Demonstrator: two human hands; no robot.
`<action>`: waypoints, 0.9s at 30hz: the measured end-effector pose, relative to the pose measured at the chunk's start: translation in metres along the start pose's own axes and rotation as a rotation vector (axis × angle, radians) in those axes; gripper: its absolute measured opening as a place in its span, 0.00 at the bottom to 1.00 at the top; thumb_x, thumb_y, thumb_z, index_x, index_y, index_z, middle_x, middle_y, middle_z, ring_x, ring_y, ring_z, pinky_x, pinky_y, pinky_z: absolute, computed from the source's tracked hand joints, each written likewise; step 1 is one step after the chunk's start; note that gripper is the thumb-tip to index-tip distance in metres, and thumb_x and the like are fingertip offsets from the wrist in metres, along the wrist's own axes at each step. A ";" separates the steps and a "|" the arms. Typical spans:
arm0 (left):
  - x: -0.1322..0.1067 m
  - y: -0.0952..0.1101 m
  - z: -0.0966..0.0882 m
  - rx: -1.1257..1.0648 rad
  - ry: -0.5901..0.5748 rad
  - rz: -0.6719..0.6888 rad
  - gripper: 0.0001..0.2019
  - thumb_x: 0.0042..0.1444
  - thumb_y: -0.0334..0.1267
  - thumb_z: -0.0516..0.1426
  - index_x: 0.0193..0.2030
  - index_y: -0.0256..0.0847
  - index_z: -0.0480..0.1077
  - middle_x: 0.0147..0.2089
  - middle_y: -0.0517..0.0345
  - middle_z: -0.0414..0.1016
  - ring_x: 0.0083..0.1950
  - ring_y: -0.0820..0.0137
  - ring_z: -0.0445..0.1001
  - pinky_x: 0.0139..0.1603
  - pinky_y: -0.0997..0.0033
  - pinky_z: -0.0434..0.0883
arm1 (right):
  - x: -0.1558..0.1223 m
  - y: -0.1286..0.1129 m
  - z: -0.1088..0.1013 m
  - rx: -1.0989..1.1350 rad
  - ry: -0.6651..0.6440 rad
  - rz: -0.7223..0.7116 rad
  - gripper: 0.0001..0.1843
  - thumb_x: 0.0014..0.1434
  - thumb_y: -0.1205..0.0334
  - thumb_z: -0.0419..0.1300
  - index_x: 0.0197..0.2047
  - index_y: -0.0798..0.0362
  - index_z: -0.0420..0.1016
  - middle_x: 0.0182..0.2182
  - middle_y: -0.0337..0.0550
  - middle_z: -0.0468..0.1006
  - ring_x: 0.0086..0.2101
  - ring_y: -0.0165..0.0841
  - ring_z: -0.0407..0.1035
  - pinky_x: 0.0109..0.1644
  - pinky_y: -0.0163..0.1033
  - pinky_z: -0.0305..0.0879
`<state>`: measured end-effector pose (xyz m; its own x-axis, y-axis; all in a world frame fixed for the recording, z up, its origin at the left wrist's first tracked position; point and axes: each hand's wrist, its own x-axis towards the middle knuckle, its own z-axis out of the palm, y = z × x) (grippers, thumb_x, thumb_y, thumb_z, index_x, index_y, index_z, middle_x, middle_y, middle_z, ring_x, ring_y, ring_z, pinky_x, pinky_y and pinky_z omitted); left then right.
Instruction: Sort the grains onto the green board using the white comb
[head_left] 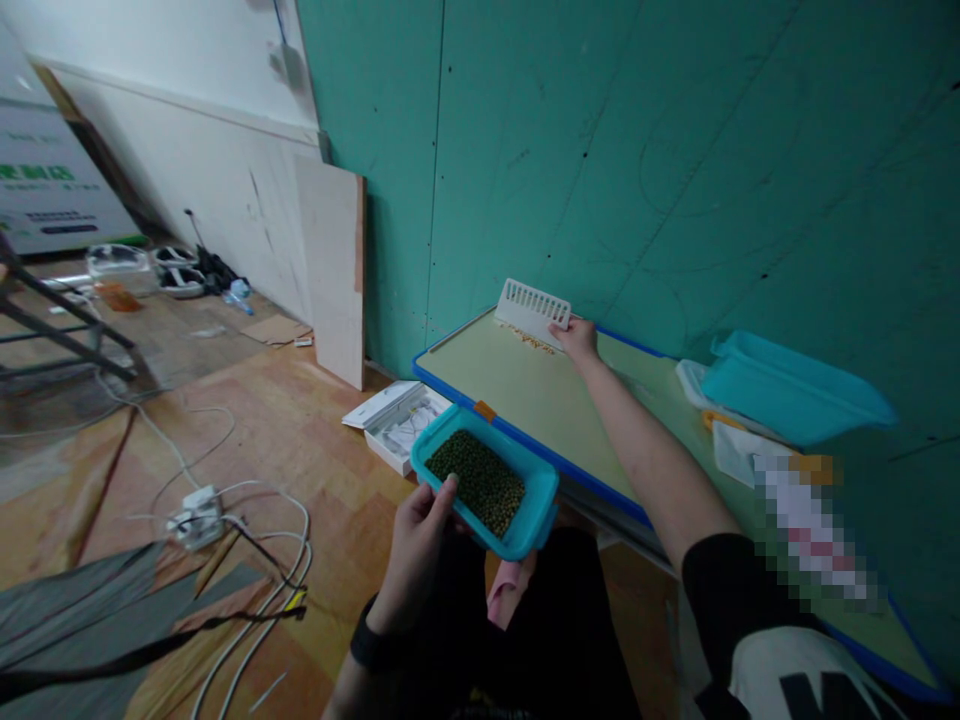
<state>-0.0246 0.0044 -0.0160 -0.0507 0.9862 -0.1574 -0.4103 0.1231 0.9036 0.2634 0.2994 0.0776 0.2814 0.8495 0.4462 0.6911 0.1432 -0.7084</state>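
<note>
My left hand [421, 525] grips the near side of a turquoise plastic container [538, 497], thumb over its rim. Small green beans [476, 478] cover much of its bottom. The container is in front of the table's near edge. With my right arm stretched across the table [499, 372], my right hand [577, 340] is closed on the right end of a white slotted plastic plate [531, 312]. The plate stands on edge near the back of the table. A line of small yellowish-brown grains [529, 338] lies along its lower edge.
Another turquoise container [795, 390] rests tilted at the table's right, by white lids [739, 450]. An open white box [397, 430] sits on the floor left of the table. Cables and a power strip [199, 518] lie further left. A green wall [637, 150] rises behind.
</note>
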 end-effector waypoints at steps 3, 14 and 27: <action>-0.001 0.002 0.002 -0.013 0.005 -0.005 0.23 0.51 0.58 0.67 0.26 0.39 0.71 0.20 0.61 0.73 0.21 0.72 0.71 0.23 0.74 0.69 | 0.002 0.001 -0.002 -0.010 0.004 0.001 0.14 0.52 0.61 0.67 0.42 0.57 0.85 0.37 0.51 0.86 0.41 0.41 0.80 0.44 0.40 0.73; -0.002 0.003 0.003 -0.023 0.004 -0.006 0.23 0.51 0.58 0.67 0.26 0.38 0.71 0.21 0.61 0.71 0.21 0.73 0.69 0.23 0.74 0.69 | -0.003 0.005 -0.014 0.007 -0.003 -0.008 0.11 0.52 0.64 0.67 0.39 0.56 0.85 0.34 0.48 0.85 0.41 0.40 0.79 0.44 0.40 0.72; -0.005 0.009 0.006 0.002 0.010 -0.013 0.24 0.49 0.60 0.67 0.25 0.38 0.71 0.21 0.60 0.72 0.21 0.71 0.70 0.23 0.73 0.69 | -0.008 0.014 -0.015 -0.030 0.046 0.052 0.12 0.51 0.60 0.67 0.37 0.59 0.84 0.31 0.48 0.85 0.34 0.38 0.78 0.39 0.38 0.70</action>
<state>-0.0224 0.0015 -0.0048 -0.0541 0.9834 -0.1732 -0.4090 0.1364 0.9023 0.2814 0.2872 0.0724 0.3471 0.8309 0.4348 0.6946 0.0838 -0.7145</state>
